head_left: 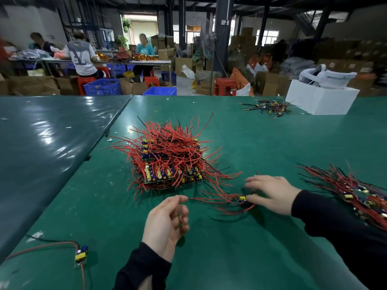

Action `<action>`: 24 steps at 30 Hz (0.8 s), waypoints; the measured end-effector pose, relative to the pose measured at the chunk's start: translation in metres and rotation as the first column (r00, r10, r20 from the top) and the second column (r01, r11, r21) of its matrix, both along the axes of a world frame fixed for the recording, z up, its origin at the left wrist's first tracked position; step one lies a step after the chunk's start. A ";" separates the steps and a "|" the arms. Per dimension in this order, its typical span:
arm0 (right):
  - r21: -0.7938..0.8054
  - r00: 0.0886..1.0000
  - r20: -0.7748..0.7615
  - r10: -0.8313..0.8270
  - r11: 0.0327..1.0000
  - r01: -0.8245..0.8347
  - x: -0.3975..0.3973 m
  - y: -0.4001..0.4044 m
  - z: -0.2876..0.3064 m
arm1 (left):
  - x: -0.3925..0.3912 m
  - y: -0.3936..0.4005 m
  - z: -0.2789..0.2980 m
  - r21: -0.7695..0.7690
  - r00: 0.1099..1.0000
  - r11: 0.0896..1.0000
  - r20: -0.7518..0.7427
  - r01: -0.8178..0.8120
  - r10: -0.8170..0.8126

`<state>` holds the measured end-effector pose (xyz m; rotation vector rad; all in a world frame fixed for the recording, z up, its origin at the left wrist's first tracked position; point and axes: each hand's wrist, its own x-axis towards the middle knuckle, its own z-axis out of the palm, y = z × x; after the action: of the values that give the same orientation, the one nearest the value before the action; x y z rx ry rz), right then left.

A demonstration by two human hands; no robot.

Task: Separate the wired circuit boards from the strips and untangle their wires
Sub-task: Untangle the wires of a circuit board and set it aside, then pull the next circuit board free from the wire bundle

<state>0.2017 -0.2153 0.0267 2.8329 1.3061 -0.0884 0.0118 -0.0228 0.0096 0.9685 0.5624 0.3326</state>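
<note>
Green matting covers the surface (230, 248) in a big workshop, with cartons, blue crates and red stools behind, and a few people busy at a far table.

Only the head view to go on, so everything is placed relative to the stack of uncut board strips (169, 164) in the middle, which bristles with red wires. Just in front and to the right of it lies a small wired circuit board (243, 200) with a yellow part on it, its red leads trailing back toward the stack. The right hand (270, 193) is spread over that board, fingers fairly straight, fingertips touching or pressing it rather than pinching. The left hand (167, 222) hovers in front of the stack, palm turned in, fingers loosely curled. The lead's free end reaches its fingertips, but I can't tell if it's pinching that lead. It looks empty to me.

Farther right is a pile of separated boards (360, 195). One lone board (80, 253) sits well off to the front left. Behind and to the right, a small heap of dark wire bits (270, 107) lies beside a white box (320, 101).

My guess at the step: freeing this board's leads. I'd keep the board pinned, take one lead near its free end, and draw it out slowly along its length. Yanking sideways could strain the solder joints or drag the stack.
</note>
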 end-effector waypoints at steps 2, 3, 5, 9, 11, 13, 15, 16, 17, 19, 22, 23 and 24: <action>0.046 0.999 -0.046 0.005 0.999 -0.003 0.000 0.003 -0.006 | -0.001 0.000 0.001 0.022 1.000 1.000 0.001 0.016 -0.016; 0.078 0.998 -0.064 0.009 0.997 -0.004 0.000 0.001 -0.006 | 0.000 0.001 0.000 0.032 1.000 0.999 0.000 0.017 -0.017; 0.133 0.995 -0.095 0.027 0.991 -0.014 0.001 -0.004 -0.005 | 0.001 0.002 -0.002 0.053 1.000 0.999 -0.011 0.003 -0.002; 0.275 0.988 -0.134 0.079 0.961 -0.039 -0.010 -0.004 -0.011 | 0.005 0.003 -0.007 0.113 0.998 0.992 -0.039 -0.048 0.053; 0.484 0.970 -0.192 0.151 0.874 -0.040 -0.023 0.002 -0.015 | 0.006 0.002 -0.011 0.235 0.995 0.968 -0.014 -0.090 0.096; 0.613 0.945 -0.240 0.224 0.789 -0.031 -0.037 0.009 -0.016 | 0.009 0.001 -0.013 0.383 0.997 0.921 0.002 -0.076 0.081; 0.697 0.919 -0.266 0.291 0.716 -0.025 -0.049 0.016 -0.017 | 0.010 -0.002 -0.012 0.360 1.000 0.933 -0.023 0.016 -0.008; 0.738 0.905 -0.280 0.321 0.674 -0.011 -0.054 0.019 -0.018 | 0.011 -0.004 -0.008 0.228 0.998 0.972 -0.016 0.055 -0.053; 0.768 0.891 -0.298 0.343 0.640 0.010 -0.059 0.021 -0.019 | 0.011 -0.005 -0.007 0.049 0.995 0.994 0.024 0.095 -0.096; 0.792 0.862 -0.348 0.369 0.607 0.060 -0.066 0.022 -0.022 | 0.010 -0.008 -0.001 -0.209 0.983 0.964 0.115 0.162 -0.141; 0.797 0.815 -0.438 0.380 0.584 0.155 -0.070 0.023 -0.027 | 0.008 -0.002 -0.002 -0.249 0.971 0.943 0.141 0.222 -0.192; 0.800 0.786 -0.470 0.401 0.570 0.188 -0.071 0.023 -0.028 | 0.008 0.001 -0.003 -0.291 0.975 0.934 0.138 0.206 -0.172; 0.802 0.748 -0.505 0.430 0.555 0.222 -0.072 0.024 -0.028 | 0.008 0.002 -0.004 -0.328 0.976 0.923 0.145 0.200 -0.160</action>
<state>0.1298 -0.1916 -0.0016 3.6740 2.1647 -0.7501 0.0197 -0.0204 0.0054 0.6537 0.4036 0.1178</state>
